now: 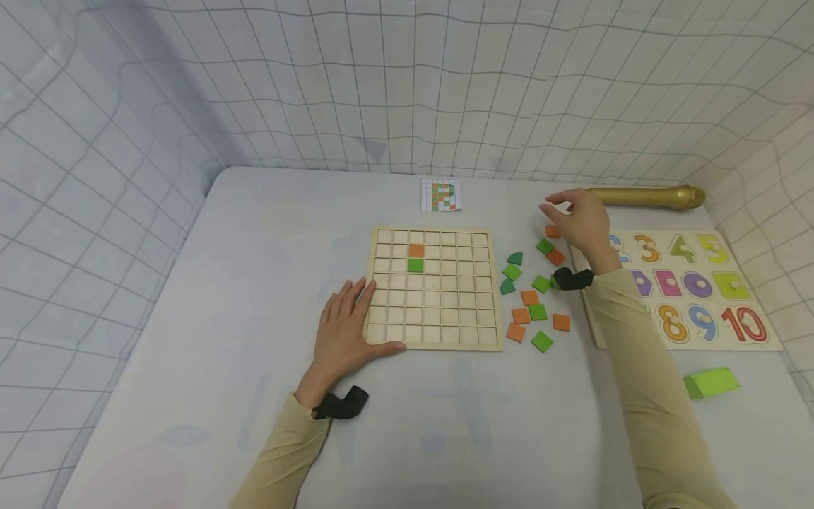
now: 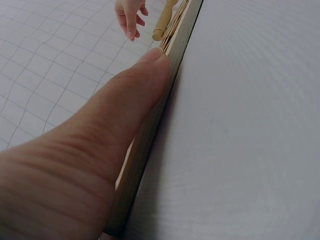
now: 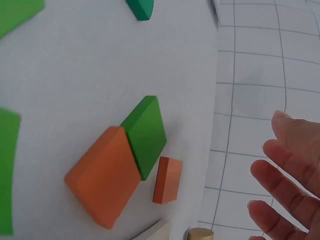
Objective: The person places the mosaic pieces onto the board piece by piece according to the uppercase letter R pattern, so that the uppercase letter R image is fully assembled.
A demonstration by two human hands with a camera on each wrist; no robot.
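A wooden grid board [image 1: 434, 341] lies flat on the table, with an orange square tile [image 1: 416, 251] directly above a green square tile [image 1: 415, 266] in its cells. My left hand [image 1: 343, 334] rests at the board's near left corner, fingers along the left side and thumb [image 2: 135, 85] against the near edge. Over the right side, my right hand [image 1: 581, 220] hovers with loosely bent fingers and holds nothing visible. Below it lie a loose orange tile [image 3: 102, 175], a green tile [image 3: 147, 135] and another orange tile [image 3: 168, 180].
Several more orange and green pieces, some with a curved edge, lie right of the board. A pattern card [image 1: 440, 194] lies behind it. At the right are a number puzzle [image 1: 687, 339], a gold microphone-like object [image 1: 649, 197] and a green block [image 1: 712, 382].
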